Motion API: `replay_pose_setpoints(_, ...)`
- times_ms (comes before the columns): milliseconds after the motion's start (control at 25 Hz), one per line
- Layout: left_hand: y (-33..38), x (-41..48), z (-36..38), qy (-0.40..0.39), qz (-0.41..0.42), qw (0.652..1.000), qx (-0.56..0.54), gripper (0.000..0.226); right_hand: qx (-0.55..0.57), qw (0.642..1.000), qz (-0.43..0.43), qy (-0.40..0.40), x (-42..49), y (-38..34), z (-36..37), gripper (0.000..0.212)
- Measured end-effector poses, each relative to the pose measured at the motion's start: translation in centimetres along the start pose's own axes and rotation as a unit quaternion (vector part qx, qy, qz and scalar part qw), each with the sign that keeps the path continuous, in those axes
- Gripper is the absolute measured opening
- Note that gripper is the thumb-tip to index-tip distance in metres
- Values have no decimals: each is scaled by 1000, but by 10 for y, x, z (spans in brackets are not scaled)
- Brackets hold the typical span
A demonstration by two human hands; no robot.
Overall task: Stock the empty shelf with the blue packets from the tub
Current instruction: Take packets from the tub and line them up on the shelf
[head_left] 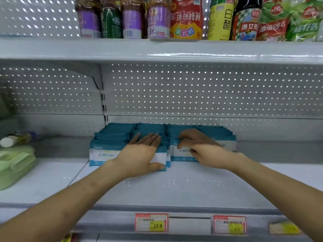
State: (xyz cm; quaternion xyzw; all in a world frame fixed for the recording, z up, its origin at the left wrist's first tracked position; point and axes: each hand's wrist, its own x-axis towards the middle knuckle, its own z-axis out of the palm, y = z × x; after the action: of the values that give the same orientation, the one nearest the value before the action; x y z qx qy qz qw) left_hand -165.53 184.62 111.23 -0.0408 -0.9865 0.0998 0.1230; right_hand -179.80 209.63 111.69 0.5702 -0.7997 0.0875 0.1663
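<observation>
Packets (111,137) at shelf (174,186) rear; box (15,165) left; bottles (157,18) on shelf above.

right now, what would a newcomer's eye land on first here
The blue packets in rows mid-shelf, with the left hand flat on the left rows and the right hand curled over the right ones. Above, a crowded row of bottles and sauce pouches; a green box sits far left.

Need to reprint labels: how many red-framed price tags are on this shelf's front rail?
2. One red-framed price tag, reading 10.9, is on the left; the other is to its right. A blurred yellow label farther right may be a third.
</observation>
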Motion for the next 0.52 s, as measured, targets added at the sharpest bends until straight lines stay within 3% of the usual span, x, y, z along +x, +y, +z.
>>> replay_pose_setpoints(280, -21, -11, -21, -9, -2, 1000, -3, 102, -1, 1000, 1, 27, -9, -7, -12, 44)
replay_pose_setpoints(520, -50, -40, -44, -6, -8, 998, -65, 104, 48, 998, -34, 34, 27, -82, -17, 38)
